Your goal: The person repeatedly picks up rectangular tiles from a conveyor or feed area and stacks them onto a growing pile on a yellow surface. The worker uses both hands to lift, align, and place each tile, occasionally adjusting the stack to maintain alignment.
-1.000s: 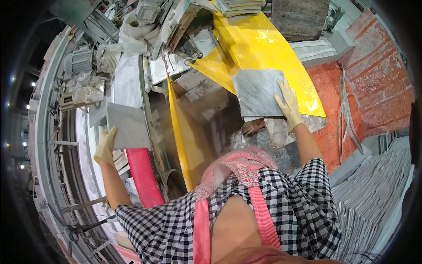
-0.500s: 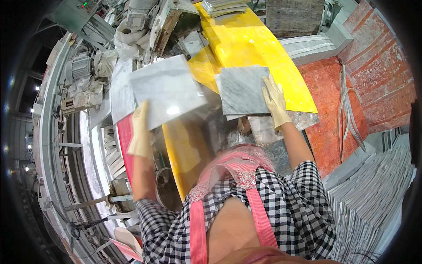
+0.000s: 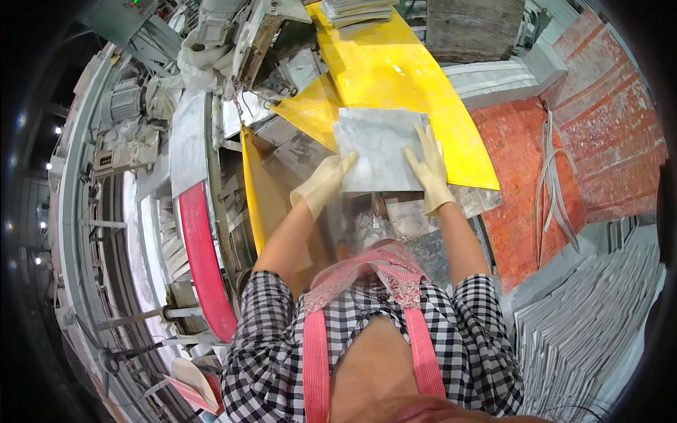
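Both my hands wear cream rubber gloves and meet at a square, pale grey marbled stone tile (image 3: 381, 151). My left hand (image 3: 322, 182) grips its lower left edge, the thumb resting on the face. At the right edge my right hand (image 3: 429, 169) holds on, thumb over the face and fingers along the side. Slivers of at least one more tile show past the top and left edges. The tile lies at the near left side of a yellow board (image 3: 402, 67); what supports it underneath is mostly hidden.
Left of me runs a machine with a red curved guard (image 3: 204, 261) and a yellow panel (image 3: 255, 190). More tiles are stacked (image 3: 358, 10) at the far end. Orange-red boards (image 3: 525, 169) with loose straps (image 3: 556, 183) lie right, above many upright thin slabs (image 3: 589, 324).
My left hand has swung right, bringing the pale tile from the machine side onto the darker grey tile under my right hand. The red guard is now uncovered.
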`<action>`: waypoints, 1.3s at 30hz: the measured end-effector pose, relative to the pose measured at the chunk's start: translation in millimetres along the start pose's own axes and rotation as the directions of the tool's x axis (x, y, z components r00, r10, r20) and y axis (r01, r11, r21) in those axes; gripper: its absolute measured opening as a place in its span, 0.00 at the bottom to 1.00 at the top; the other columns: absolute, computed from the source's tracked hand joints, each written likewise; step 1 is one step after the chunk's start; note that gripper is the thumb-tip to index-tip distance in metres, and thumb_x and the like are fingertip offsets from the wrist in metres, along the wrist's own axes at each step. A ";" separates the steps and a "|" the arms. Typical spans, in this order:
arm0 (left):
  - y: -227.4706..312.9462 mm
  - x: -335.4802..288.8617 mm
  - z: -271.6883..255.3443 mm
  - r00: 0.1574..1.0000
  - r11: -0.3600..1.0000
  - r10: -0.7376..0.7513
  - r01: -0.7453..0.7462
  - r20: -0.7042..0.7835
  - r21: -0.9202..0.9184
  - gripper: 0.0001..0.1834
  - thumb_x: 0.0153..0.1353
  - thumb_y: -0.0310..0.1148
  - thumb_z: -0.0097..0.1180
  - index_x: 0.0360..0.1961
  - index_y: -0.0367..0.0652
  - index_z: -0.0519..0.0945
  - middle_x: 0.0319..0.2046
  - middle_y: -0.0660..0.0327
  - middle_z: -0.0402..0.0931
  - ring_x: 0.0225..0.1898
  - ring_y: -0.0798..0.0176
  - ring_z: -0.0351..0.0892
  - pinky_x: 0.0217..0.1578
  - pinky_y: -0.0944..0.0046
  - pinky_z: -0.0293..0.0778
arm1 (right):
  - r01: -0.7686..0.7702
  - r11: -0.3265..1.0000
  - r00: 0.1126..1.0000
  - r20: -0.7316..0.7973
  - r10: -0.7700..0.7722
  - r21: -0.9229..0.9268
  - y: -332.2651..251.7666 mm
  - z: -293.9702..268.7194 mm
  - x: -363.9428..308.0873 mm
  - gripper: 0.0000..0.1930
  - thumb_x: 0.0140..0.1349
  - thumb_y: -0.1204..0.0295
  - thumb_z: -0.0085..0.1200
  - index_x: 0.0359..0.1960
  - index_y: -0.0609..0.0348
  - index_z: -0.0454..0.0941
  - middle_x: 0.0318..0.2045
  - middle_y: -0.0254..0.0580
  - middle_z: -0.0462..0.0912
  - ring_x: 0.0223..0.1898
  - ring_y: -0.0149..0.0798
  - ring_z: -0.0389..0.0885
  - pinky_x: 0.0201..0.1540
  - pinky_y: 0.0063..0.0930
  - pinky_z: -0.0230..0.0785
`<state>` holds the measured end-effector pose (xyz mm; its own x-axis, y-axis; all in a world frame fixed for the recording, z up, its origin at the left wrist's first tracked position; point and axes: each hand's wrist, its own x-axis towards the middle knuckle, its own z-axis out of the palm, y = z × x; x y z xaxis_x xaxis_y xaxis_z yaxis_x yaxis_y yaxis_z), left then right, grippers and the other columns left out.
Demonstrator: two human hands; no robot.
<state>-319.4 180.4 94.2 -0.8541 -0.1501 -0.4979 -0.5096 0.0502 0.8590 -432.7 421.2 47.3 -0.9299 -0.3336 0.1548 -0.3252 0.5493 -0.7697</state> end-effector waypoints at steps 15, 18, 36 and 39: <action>-13.5 -43.4 -121.0 0.745 0.977 0.206 -0.123 -0.634 0.172 0.19 0.72 0.44 0.49 0.41 0.38 0.81 0.29 0.59 0.83 0.28 0.62 0.79 0.35 0.63 0.77 | 0.163 0.948 0.985 -0.011 -0.173 -0.274 41.9 -11.1 -1.2 0.31 0.70 0.62 0.53 0.72 0.58 0.62 0.74 0.58 0.59 0.74 0.56 0.57 0.75 0.43 0.49; -89.3 -63.9 -201.1 0.535 0.952 0.012 -0.265 -0.845 -0.154 0.19 0.71 0.38 0.51 0.54 0.35 0.75 0.41 0.55 0.82 0.36 0.64 0.79 0.38 0.64 0.77 | 0.086 0.980 0.996 0.026 -0.083 -0.179 48.0 -10.2 -11.9 0.31 0.71 0.63 0.52 0.72 0.61 0.61 0.74 0.57 0.57 0.75 0.56 0.56 0.75 0.42 0.47; -186.9 -36.1 -297.6 0.684 0.334 -0.510 -0.401 -0.522 -0.853 0.31 0.59 0.68 0.51 0.41 0.50 0.81 0.33 0.61 0.75 0.37 0.57 0.75 0.36 0.58 0.75 | -0.031 0.972 0.997 0.055 0.045 -0.233 36.4 -49.3 -17.2 0.32 0.74 0.61 0.49 0.75 0.56 0.57 0.75 0.50 0.58 0.76 0.46 0.55 0.76 0.34 0.46; -187.7 -38.1 -279.2 0.474 0.694 -0.201 -0.549 -0.858 -0.466 0.29 0.61 0.69 0.48 0.31 0.53 0.78 0.24 0.64 0.73 0.26 0.57 0.72 0.29 0.56 0.71 | -0.060 0.993 0.995 0.076 0.068 -0.103 34.2 -70.1 -18.8 0.31 0.73 0.66 0.50 0.75 0.55 0.57 0.75 0.47 0.58 0.76 0.45 0.55 0.76 0.34 0.45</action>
<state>-162.2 -99.0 -14.8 -0.2129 -0.9279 -0.3061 0.1634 -0.3427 0.9251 -438.4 500.1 61.4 -0.9340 -0.3531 0.0548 -0.2851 0.6440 -0.7099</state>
